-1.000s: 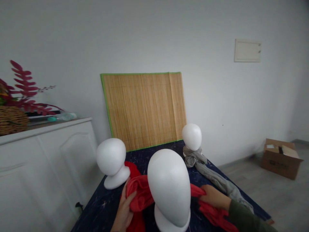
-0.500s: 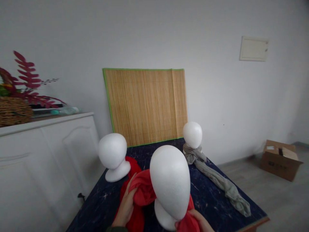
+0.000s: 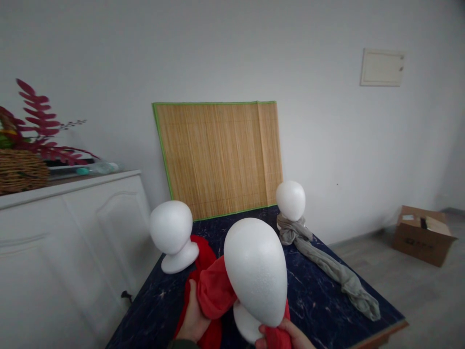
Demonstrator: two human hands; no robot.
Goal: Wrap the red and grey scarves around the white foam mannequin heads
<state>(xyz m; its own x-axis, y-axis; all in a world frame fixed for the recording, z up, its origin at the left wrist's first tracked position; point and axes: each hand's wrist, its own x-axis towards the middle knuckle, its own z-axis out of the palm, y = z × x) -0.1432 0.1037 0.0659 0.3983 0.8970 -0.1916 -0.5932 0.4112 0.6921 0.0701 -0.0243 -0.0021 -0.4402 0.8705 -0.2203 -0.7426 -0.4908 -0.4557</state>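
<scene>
A white foam mannequin head (image 3: pixel 255 269) stands at the near edge of the table, with a red scarf (image 3: pixel 215 289) passing behind its neck. To its left, my left hand (image 3: pixel 196 316) is closed around one side of the scarf. My right hand (image 3: pixel 285 334) pinches the scarf's other side, low in front of the neck at the right. More red cloth lies on the table under my left hand, running back to a second foam head (image 3: pixel 171 228) at the left. Further back on the right, a third foam head (image 3: pixel 291 200) wears a knotted grey scarf (image 3: pixel 330 264).
The dark blue marbled table (image 3: pixel 308 295) has a wooden edge at the right. A bamboo mat (image 3: pixel 220 160) leans on the wall behind. White cabinets (image 3: pixel 80 247) flank the left, with a wicker basket (image 3: pixel 22 170) on top. A cardboard box (image 3: pixel 421 237) sits on the floor.
My right hand has moved slightly left, bringing the scarf's right side in front of the neck. My left hand has shifted its hold and sits slightly lower on the scarf.
</scene>
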